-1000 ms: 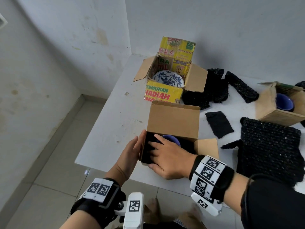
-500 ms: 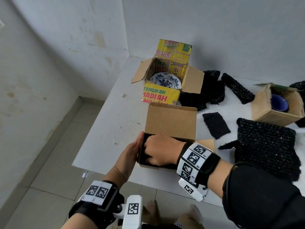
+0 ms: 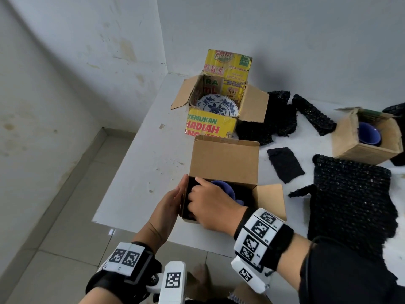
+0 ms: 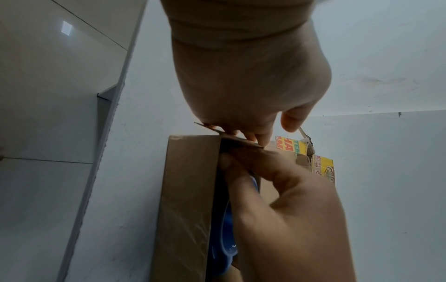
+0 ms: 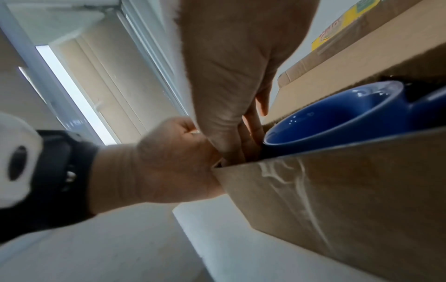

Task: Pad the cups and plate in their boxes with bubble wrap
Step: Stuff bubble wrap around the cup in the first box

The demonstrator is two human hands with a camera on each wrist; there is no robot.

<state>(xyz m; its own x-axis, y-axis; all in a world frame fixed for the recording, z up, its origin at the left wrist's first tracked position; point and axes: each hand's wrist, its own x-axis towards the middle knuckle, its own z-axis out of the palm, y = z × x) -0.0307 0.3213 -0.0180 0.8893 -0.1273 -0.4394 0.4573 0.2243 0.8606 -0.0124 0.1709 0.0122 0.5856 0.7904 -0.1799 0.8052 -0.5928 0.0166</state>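
A brown box (image 3: 223, 163) stands open at the table's near edge with a blue cup (image 3: 221, 186) inside. Black bubble wrap (image 3: 189, 194) fills the gap left of the cup. My right hand (image 3: 203, 198) reaches into that gap, its fingers (image 5: 251, 131) pushing down between cup (image 5: 337, 114) and box wall; the fingertips are hidden. My left hand (image 3: 173, 200) lies flat against the outside of the left wall, its fingertips at the top edge (image 4: 251, 135). A blue-and-white plate (image 3: 217, 105) lies in the yellow box (image 3: 208, 128). A second blue cup (image 3: 369, 133) sits in a small box (image 3: 350, 148) at the right.
Loose black bubble wrap lies on the white table (image 3: 149, 163): a big sheet (image 3: 350, 200) at the right, a small piece (image 3: 285, 163), and more pieces (image 3: 285, 119) behind. The table's edge runs just under the near box. Walls close the left and back.
My right hand has shifted from the front of the box to its left side, so the blue cup shows again. My left hand stays against the box wall.
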